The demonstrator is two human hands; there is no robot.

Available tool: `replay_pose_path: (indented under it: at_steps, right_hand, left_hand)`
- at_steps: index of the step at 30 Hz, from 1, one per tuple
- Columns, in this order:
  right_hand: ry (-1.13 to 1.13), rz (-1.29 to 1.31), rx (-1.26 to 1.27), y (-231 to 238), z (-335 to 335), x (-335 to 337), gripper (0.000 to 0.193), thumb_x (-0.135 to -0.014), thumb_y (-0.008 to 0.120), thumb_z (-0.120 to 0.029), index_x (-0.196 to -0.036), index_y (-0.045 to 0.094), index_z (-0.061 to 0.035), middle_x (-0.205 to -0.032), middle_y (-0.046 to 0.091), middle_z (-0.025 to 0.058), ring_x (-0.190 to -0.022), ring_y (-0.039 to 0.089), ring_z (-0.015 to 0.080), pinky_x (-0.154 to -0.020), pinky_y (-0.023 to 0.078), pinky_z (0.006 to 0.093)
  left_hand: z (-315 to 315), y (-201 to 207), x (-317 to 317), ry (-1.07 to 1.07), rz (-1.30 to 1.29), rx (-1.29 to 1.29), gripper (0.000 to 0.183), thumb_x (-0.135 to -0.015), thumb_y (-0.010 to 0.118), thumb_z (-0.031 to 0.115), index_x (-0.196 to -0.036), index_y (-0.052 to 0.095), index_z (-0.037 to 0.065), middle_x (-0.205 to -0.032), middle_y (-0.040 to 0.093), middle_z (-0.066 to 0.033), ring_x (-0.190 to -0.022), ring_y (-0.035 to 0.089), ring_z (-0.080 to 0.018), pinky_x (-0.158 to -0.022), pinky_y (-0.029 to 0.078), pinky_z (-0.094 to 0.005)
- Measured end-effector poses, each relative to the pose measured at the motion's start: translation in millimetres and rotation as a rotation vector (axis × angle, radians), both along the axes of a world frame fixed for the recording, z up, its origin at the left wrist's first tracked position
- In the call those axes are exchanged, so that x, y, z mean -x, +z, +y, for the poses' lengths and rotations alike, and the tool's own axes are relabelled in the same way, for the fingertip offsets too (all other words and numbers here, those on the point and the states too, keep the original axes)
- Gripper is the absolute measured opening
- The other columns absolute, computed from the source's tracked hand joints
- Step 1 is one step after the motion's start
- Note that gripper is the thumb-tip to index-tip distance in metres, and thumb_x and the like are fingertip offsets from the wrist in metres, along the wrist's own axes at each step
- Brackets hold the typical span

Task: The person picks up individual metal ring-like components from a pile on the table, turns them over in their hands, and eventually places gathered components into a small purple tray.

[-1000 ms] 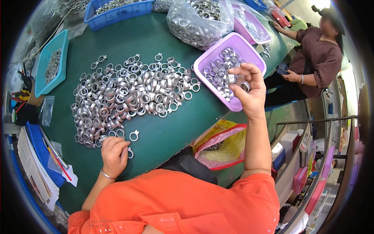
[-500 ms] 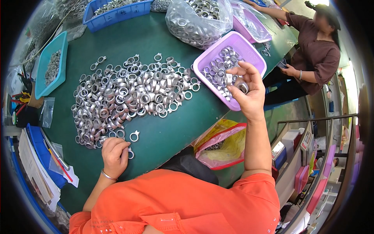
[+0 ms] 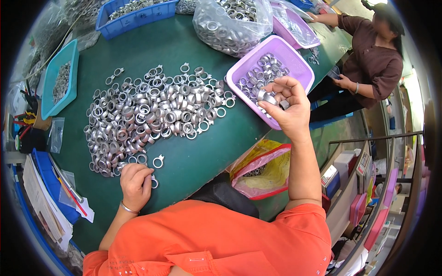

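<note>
Small rings (image 3: 267,98) in my right fingers (image 3: 293,84): bare metal, smooth, with a soft sheen. Ring pile (image 3: 156,110) just beyond my left fingers (image 3: 134,170): metal too, satin to dull (I see some rims catch brighter light). Tabletop (image 3: 221,154) beneath those fingers: smooth, mostly matt. Tray (image 3: 295,66) below my right fingers: smooth plastic, faintly glossy. Bag (image 3: 221,36) farther out: thin clear plastic, crinkled, shiny. Behind my left fingers, bangle (image 3: 129,209): polished metal; shirt (image 3: 207,230): matt cloth.
</note>
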State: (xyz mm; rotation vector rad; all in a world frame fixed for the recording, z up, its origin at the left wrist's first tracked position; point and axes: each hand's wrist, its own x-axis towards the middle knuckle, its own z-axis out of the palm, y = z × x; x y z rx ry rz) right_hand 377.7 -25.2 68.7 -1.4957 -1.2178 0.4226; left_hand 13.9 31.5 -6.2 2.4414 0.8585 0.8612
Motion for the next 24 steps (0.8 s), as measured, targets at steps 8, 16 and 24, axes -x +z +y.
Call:
replay_pose_path:
  at_steps: [8, 16, 24]
  right_hand:
    - [-0.078, -0.319, 0.012, 0.4, 0.5, -0.8, 0.044, -0.062, 0.075, 0.0, -0.099, 0.051, -0.0025, -0.089, 0.062, 0.0051, -0.056, 0.045, 0.0055, -0.054, 0.041, 0.0195]
    - [0.004, 0.435, -0.099, -1.6, 0.7, -7.9, 0.049, -0.074, 0.063, 0.006, -0.12, 0.049, -0.0014, -0.096, 0.057, 0.0057, -0.069, 0.049, 0.0078, -0.056, 0.043, 0.0204]
    - [0.237, 1.219, -0.27, -15.5, -4.7, -34.1, 0.028, -0.091, 0.048, -0.011, -0.118, 0.047, -0.0032, -0.094, 0.054, 0.0122, -0.058, 0.037, 0.0076, -0.049, 0.031, 0.0188]
  left_hand:
    - [-0.3, -0.6, 0.3, 0.0, 0.002, 0.002, 0.016, -0.064, 0.061, -0.007, -0.077, 0.061, 0.003, -0.077, 0.057, -0.0086, -0.075, 0.054, -0.027, -0.068, 0.043, -0.0351]
    - [-0.9, -0.7, -0.2, 0.005, 0.005, 0.005, 0.015, -0.065, 0.061, -0.007, -0.077, 0.061, 0.003, -0.076, 0.057, -0.0082, -0.075, 0.053, -0.0266, -0.068, 0.042, -0.0348]
    - [-1.5, 1.1, -2.4, 0.013, -0.007, -0.001, 0.014, -0.064, 0.061, -0.007, -0.075, 0.061, 0.003, -0.076, 0.057, -0.0082, -0.074, 0.053, -0.0264, -0.068, 0.042, -0.0342]
